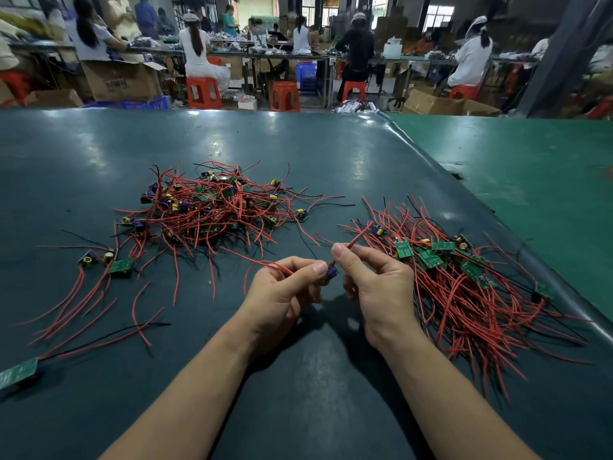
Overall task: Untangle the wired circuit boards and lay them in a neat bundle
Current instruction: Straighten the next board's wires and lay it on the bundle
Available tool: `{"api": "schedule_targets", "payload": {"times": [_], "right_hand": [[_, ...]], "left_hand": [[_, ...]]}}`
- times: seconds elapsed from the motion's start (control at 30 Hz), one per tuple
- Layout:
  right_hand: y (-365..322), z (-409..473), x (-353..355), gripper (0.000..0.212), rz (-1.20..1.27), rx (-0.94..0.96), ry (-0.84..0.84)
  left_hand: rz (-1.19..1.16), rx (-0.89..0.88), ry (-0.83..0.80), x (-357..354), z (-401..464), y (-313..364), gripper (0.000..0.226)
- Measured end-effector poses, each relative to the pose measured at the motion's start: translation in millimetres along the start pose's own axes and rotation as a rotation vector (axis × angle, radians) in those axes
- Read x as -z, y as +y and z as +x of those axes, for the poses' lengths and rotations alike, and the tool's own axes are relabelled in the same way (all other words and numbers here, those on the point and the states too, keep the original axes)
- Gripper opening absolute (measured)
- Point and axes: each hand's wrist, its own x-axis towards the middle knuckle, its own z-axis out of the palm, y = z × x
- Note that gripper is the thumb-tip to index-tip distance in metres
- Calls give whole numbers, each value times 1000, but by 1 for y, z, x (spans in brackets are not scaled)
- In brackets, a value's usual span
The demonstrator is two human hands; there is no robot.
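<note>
hands (331, 280) pinch one wired board (330, 273) | tangled pile (212, 207) left | bundle (464, 277) right

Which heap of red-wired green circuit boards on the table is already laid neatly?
The heap at the right: its wires run nearly parallel, while the middle heap is a tangle.

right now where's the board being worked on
In the head view it sits low centre, the small board pinched between the left hand and right hand, just above the table.

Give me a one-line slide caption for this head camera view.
Both hands, left and right, grip one wired board between a tangled pile and a sorted bundle.
</note>
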Motion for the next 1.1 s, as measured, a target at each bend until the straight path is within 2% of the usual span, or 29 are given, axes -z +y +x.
{"api": "schedule_targets", "payload": {"times": [0.1, 0.2, 0.27, 0.37, 0.6, 0.77, 0.97, 1.1], "right_hand": [[1, 4, 2, 16, -47, 51, 59], [-3, 10, 8, 21, -46, 80, 149], [-4, 14, 11, 17, -60, 89, 207], [-3, 15, 12, 11, -46, 88, 252], [-7, 15, 14, 13, 85, 8, 93], [-8, 14, 12, 15, 105, 9, 105], [-14, 18, 15, 23, 317, -156, 70], [-14, 18, 14, 16, 245, -283, -30]], "left_hand": [[-21, 17, 19, 0, -1, 0, 3], [-11, 35, -12, -1, -3, 1, 12], [-3, 47, -22, 0, -3, 2, 20], [-23, 73, -40, 1, -3, 3, 19], [-149, 75, 12, 4, -4, 8, 14], [-9, 136, -19, 3, -3, 6, 15], [-21, 118, -15, 5, -1, 5, 15], [-138, 112, 72, 7, 2, 7, 25]]}}
